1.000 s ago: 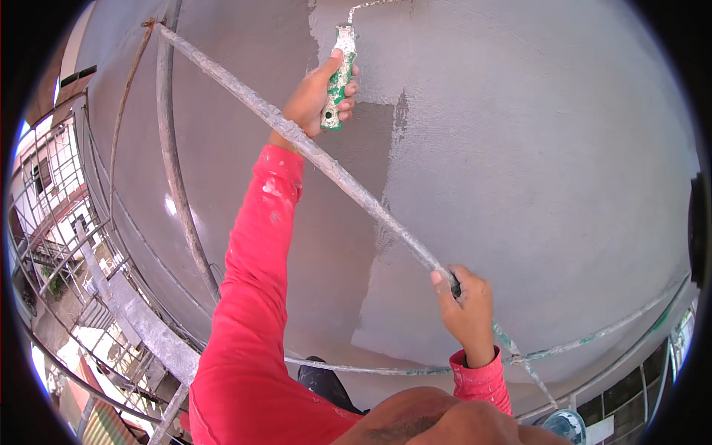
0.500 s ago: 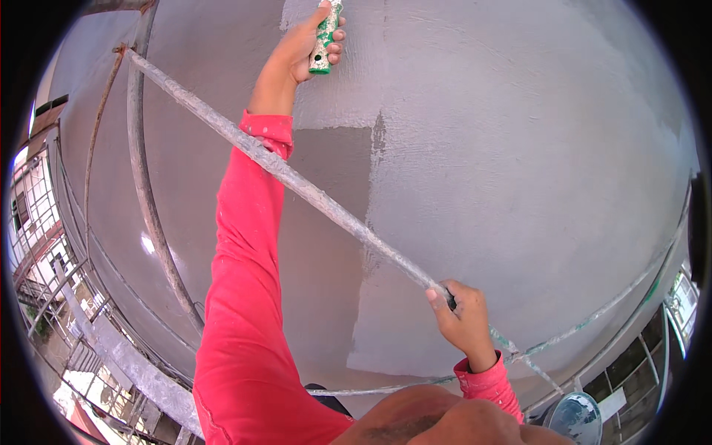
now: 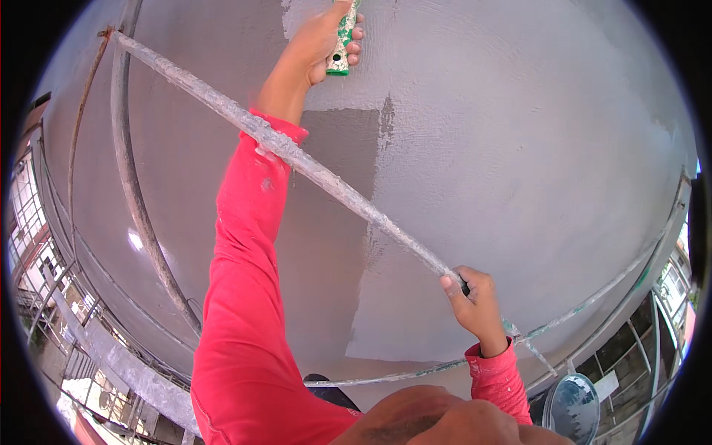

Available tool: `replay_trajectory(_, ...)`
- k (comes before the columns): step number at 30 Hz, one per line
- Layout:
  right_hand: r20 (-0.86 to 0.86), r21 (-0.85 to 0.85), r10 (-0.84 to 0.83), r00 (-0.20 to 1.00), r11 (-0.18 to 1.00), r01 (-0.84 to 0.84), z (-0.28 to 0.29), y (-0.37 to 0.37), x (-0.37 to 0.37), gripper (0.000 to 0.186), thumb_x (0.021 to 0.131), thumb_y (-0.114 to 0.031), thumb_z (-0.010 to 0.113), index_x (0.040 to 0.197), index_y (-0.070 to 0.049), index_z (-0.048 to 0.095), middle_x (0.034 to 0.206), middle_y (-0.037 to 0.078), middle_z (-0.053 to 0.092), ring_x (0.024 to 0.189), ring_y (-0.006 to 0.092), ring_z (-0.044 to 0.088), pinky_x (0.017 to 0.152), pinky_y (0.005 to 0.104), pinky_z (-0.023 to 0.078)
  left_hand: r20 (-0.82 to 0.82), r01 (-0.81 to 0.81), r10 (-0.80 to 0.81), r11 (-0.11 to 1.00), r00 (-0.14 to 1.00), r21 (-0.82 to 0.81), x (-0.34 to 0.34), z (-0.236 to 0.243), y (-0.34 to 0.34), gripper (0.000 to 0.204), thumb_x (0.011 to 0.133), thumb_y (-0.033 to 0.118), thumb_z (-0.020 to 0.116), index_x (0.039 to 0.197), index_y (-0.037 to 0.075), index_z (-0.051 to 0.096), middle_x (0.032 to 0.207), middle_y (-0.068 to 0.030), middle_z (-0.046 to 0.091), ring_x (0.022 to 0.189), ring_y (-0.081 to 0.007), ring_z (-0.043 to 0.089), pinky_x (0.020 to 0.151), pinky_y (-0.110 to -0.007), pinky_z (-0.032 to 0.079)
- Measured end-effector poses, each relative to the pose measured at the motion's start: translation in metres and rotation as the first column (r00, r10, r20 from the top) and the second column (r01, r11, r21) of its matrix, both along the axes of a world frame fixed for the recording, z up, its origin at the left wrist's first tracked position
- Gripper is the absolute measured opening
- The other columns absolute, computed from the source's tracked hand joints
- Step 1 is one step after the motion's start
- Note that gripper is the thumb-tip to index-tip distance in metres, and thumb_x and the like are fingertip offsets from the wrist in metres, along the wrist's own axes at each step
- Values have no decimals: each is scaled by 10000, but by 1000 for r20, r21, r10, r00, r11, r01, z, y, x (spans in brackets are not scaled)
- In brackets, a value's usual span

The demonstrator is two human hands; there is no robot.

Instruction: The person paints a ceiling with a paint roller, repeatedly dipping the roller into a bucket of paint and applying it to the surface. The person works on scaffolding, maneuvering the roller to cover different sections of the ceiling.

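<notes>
My left arm, in a red sleeve, stretches up the wall. At the top edge, my left hand (image 3: 324, 38) is closed round a paint-spattered green handle (image 3: 341, 52) with a hole in its end; the tool's head is out of view. Low on the right, my right hand (image 3: 475, 302) is wrapped round a diagonal scaffold pipe (image 3: 334, 182) crusted with dried coating. That pipe crosses in front of my left forearm. Behind, the grey wall (image 3: 512, 163) carries a lighter, rough-textured coat beside a darker smooth patch (image 3: 326, 222) below my left hand.
A bucket (image 3: 575, 406) with grey-white residue stands at the lower right. An upright curved pole (image 3: 132, 170) and a thin rusty rod (image 3: 80, 133) rise on the left. Lower rails (image 3: 400, 377) run along the wall's foot, and a grey plank (image 3: 137, 371) lies lower left.
My left hand has moved slightly right and down relative to the wall, still holding the green handle. The view has shifted a little; my right hand keeps its grip on the pipe.
</notes>
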State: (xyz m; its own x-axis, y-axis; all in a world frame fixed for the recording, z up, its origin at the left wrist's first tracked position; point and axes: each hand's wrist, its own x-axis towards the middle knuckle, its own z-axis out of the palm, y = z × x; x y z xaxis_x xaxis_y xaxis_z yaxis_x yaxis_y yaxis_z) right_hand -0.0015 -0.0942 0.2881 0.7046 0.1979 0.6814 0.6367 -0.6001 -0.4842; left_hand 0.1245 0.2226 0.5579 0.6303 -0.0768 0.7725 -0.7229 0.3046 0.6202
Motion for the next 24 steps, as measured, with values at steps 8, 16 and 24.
replay_trajectory(8, 5, -14, 24, 1000, 1000, -24, 1, -3, 4, 493, 941, -395, 668, 729, 28, 531, 577, 110, 411, 525, 215, 377, 508, 351, 316, -276, -32, 30, 999, 961, -3, -33, -142, -5, 513, 990, 565, 523, 1032, 54, 524, 693, 3, 487, 486, -80, 451, 436, -250, 392)
replay_trajectory(16, -42, -3, -9, 999, 1000, 8, 0, -4, 3, 456, 955, -400, 659, 826, 36, 627, 594, 58, 480, 550, 143, 406, 518, 309, 331, -414, -29, 12, 999, 910, -36, -57, -276, -17, 490, 1022, 536, 472, 975, 52, 530, 637, -11, 483, 428, -98, 442, 397, -251, 373)
replay_trajectory(24, -100, 57, 27, 995, 998, -21, -12, -5, 9, 441, 965, -408, 660, 916, 30, 670, 640, -11, 457, 614, 76, 375, 547, 250, 288, -585, -65, 48, 998, 809, -8, -105, -382, -21, 497, 1031, 525, 456, 983, 36, 531, 642, -17, 488, 434, -105, 457, 405, -258, 388)
